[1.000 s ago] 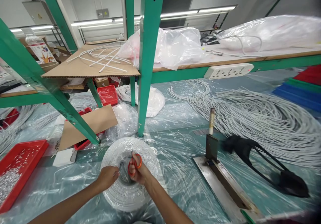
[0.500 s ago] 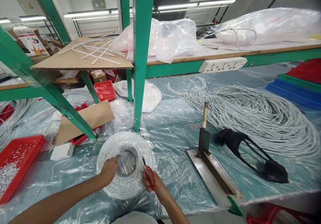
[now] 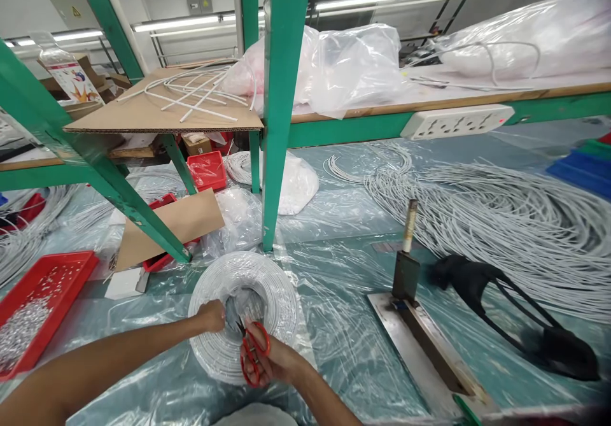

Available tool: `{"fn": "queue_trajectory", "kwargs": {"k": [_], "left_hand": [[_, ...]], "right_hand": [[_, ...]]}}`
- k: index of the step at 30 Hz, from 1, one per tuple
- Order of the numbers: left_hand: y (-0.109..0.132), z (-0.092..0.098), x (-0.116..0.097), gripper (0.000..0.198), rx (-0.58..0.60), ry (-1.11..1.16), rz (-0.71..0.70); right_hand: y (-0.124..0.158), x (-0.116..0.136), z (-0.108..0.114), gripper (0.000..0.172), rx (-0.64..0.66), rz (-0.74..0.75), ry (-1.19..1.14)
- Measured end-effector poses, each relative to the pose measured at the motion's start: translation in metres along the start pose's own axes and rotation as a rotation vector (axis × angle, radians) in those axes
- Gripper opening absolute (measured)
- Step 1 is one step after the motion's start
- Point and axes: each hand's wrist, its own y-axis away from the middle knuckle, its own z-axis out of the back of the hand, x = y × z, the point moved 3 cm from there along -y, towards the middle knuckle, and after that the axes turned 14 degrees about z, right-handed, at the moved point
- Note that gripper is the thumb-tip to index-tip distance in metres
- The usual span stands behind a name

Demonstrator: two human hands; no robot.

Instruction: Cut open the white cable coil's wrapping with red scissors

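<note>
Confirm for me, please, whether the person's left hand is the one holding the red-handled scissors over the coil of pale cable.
Not quite: the head view shows the right hand, not the left hand, holding the red-handled scissors over the coil of pale cable.

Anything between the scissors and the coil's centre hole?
Nothing visible. The red-handled scissors in the right hand point toward the hole of the white cable coil; the left hand is at its left, the green post beyond.
</note>
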Motion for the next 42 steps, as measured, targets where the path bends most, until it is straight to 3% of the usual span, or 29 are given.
{"fn": "queue_trajectory", "kwargs": {"k": [5, 10, 16, 25, 32, 38, 42], "left_hand": [[0.000, -0.006, 0.005, 0.005, -0.058, -0.003, 0.020], [-0.008, -0.014, 0.010, 0.007, -0.111, 0.028, -0.020], [-0.011, -0.016, 0.013, 0.008, -0.122, 0.067, -0.024], [-0.010, -0.017, 0.015, 0.009, -0.154, 0.100, -0.074], [-0.011, -0.022, 0.020, 0.019, -0.142, 0.152, -0.172], [0.005, -0.017, 0.024, 0.018, -0.126, 0.212, -0.286], [0.009, -0.014, 0.022, 0.013, -0.065, 0.230, -0.263]], "right_hand": [[-0.023, -0.007, -0.008, 0.069, -0.020, -0.221, -0.222], [-0.032, -0.015, -0.008, 0.065, -0.087, -0.202, -0.326], [-0.039, -0.020, -0.008, 0.064, -0.060, -0.220, -0.388], [-0.058, -0.019, -0.027, 0.062, -0.291, -0.130, -0.503], [-0.066, 0.001, -0.036, 0.054, -0.490, -0.014, -0.582], [-0.065, 0.024, -0.031, 0.049, -0.428, 0.088, -0.678], [-0.046, 0.042, -0.016, 0.043, -0.362, 0.189, -0.738]]}}
